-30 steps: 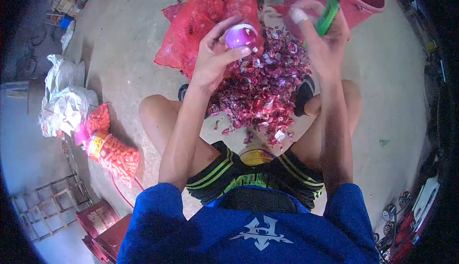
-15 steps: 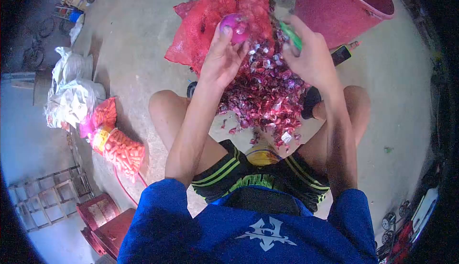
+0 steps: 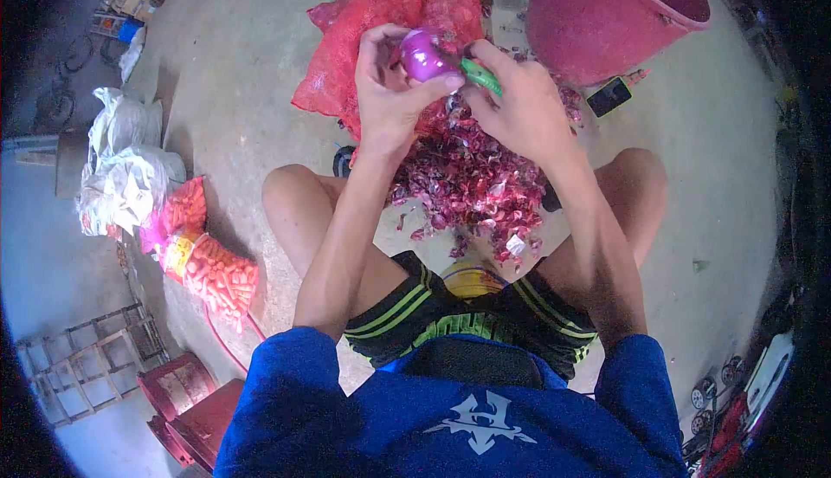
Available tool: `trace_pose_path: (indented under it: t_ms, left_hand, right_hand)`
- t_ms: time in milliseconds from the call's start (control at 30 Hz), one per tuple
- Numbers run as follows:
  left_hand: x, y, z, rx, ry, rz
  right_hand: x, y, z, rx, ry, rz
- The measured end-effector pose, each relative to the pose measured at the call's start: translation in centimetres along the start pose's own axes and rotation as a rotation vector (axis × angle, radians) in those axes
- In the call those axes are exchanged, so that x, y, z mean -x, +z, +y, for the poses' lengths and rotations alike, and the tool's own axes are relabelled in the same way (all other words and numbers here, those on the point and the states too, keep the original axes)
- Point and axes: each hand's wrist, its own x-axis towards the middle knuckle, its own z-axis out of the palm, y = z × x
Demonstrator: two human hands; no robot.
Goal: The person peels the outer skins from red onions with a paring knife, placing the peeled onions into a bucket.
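Observation:
A shiny purple onion (image 3: pixel 423 56) is gripped between the thumb and fingers of my left hand (image 3: pixel 388 88). My right hand (image 3: pixel 524 106) is closed around a green handle (image 3: pixel 481 77), probably of a small knife; its blade cannot be made out. The end of the handle is close against the onion's right side. Beneath both hands spreads a heap of red and purple onion skins (image 3: pixel 485 184) on the floor. Just beyond my left hand lies a red mesh sack (image 3: pixel 346 62) with onions showing in its far part.
A large dark-pink tub (image 3: pixel 589 28) stands at the far right, with a phone (image 3: pixel 609 97) on the floor before it. To the left are white sacks (image 3: pixel 130 175) and a bag of orange carrot-like pieces (image 3: pixel 216 274). Red stools (image 3: pixel 186 400) sit at lower left.
My right hand has come left and down, bringing the green handle up to the onion. My left hand has turned the onion and shifted its thumb to the near side.

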Motion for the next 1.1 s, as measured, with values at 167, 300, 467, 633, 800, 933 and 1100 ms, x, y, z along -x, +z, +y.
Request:
trace_pose_path:
  t_ms: [167, 300, 467, 633, 800, 933, 1100]
  left_hand:
    - [-0.1, -0.8, 0.1, -0.074, 0.013, -0.003]
    - [0.6, -1.4, -0.5, -0.101, -0.046, 0.019]
    - [0.9, -1.8, 0.1, 0.001, -0.1, 0.013]
    - [-3.4, 1.1, 3.3, -0.48, -0.087, -0.897]
    - [-13.4, 13.5, 1.1, -0.454, 0.452, -0.694]
    - [-15.7, 17.4, -2.8, -0.473, 0.644, 0.022]
    - [-8.3, 5.5, -11.3, -0.829, 0.504, 0.188]
  right_hand:
    - [-0.4, 0.4, 0.1, 0.117, 0.042, -0.02]
    - [-0.8, 2.7, 8.6, 0.167, 0.33, -0.083]
    - [-0.7, 0.3, 7.9, 0.101, 0.396, -0.161]
    - [0.4, -0.2, 5.5, 0.358, 0.376, -0.634]
    - [1.9, 2.3, 7.9, 0.254, 0.144, -0.521]
    - [1.3, -1.7, 6.6, 0.289, 0.291, -0.601]
    - [1.8, -6.3, 7.1, 0.379, 0.447, -0.395]
